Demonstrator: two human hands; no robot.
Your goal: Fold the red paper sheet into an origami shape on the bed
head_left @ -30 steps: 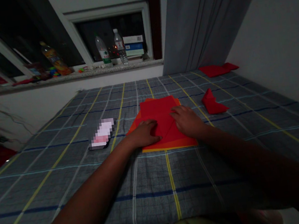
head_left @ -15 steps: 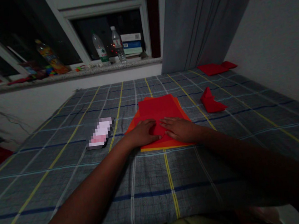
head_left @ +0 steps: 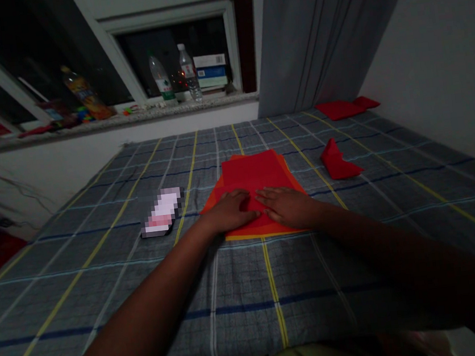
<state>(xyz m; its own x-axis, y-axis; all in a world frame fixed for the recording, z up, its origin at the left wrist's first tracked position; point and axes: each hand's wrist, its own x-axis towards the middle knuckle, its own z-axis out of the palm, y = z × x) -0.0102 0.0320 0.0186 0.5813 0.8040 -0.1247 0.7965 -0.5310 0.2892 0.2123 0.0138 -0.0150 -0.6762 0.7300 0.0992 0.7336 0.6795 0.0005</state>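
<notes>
A stack of red and orange paper sheets (head_left: 258,173) lies on the plaid bedsheet (head_left: 101,262) in the middle of the view. My left hand (head_left: 229,212) lies palm down on the near left part of the top red sheet, fingers stretched flat. My right hand (head_left: 287,206) lies flat beside it on the near right part, fingertips almost touching the left hand's. Both hands press on the paper and hold nothing.
A folded red paper shape (head_left: 337,162) sits to the right, and flat red pieces (head_left: 345,107) lie by the curtain (head_left: 315,32). A blurred-out small object (head_left: 162,212) lies left of the stack. Bottles (head_left: 174,76) and books stand on the windowsill. A wall runs along the right.
My right hand slid from the middle right of the sheet toward the near edge, next to my left hand. The left hand stayed in place.
</notes>
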